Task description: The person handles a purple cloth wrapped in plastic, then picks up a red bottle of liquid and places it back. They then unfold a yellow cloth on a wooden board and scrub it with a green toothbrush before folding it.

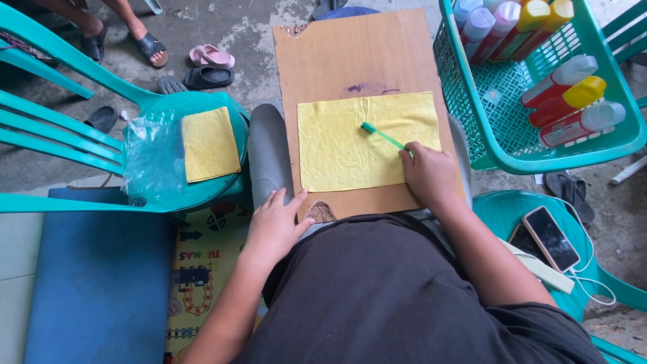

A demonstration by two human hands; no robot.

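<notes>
While the left hand (pixel 273 226), fingers spread, steadies the brown cardboard sheet (pixel 350 57) across the lap, the right hand (pixel 430 174) grips a green plastic toothbrush (pixel 381 135), bristles touching the flat yellow rectangular cloth (pixel 350 152) upon it.

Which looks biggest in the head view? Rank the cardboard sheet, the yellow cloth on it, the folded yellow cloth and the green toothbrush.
1. cardboard sheet
2. yellow cloth
3. folded yellow cloth
4. green toothbrush, partly hidden by the right hand
</notes>
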